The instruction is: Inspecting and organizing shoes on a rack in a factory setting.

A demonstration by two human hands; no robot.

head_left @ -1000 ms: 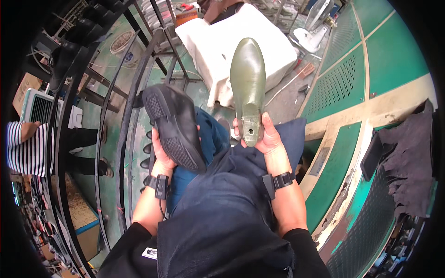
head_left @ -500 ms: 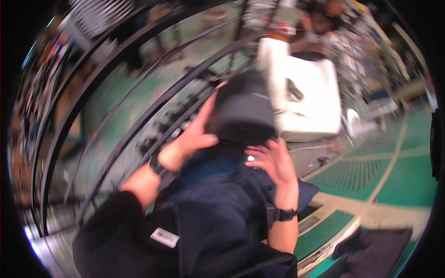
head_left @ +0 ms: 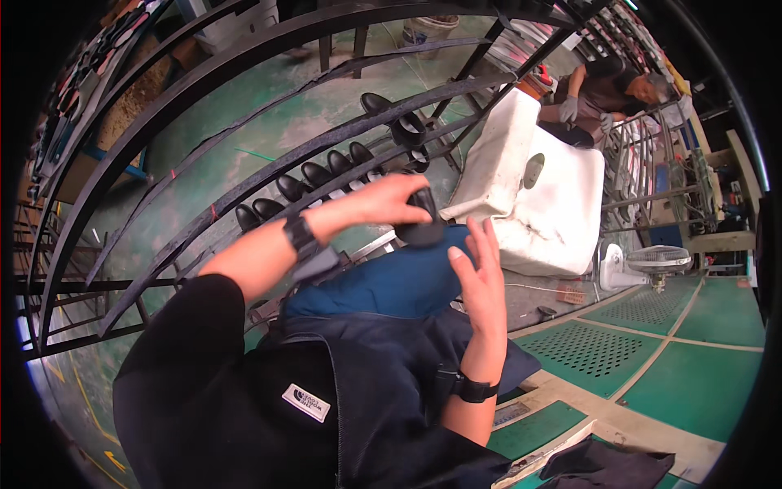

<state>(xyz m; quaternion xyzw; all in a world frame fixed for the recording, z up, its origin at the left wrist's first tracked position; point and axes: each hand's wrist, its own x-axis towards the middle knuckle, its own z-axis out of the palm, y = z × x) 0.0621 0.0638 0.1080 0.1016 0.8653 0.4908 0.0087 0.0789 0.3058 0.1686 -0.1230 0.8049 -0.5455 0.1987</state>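
Note:
My left hand (head_left: 389, 200) grips a black shoe (head_left: 423, 231) above my lap, its fingers and thumb wrapped round the near part. The shoe is slightly blurred, and my hand hides some of it. To its right, my right hand (head_left: 482, 285) is raised with fingers extended and holds nothing. Below both hands lie my blue trouser leg (head_left: 379, 285) and a dark apron (head_left: 391, 350). Beyond my left hand, several shiny black shoes (head_left: 315, 174) sit in a row along a dark metal rack (head_left: 269, 175).
A big white block-shaped thing (head_left: 562, 208) stands ahead to the right. Behind it a gloved person (head_left: 599, 90) works beside another rack. A white fan (head_left: 652, 259) stands near green perforated panels (head_left: 586, 346). Dark cloth (head_left: 607, 466) lies at lower right; a bucket (head_left: 429, 31) is far off.
The black shoe, larger and nearer in view before, has moved away from me and lower in my left hand. My right hand has risen slightly beside it. The view has turned.

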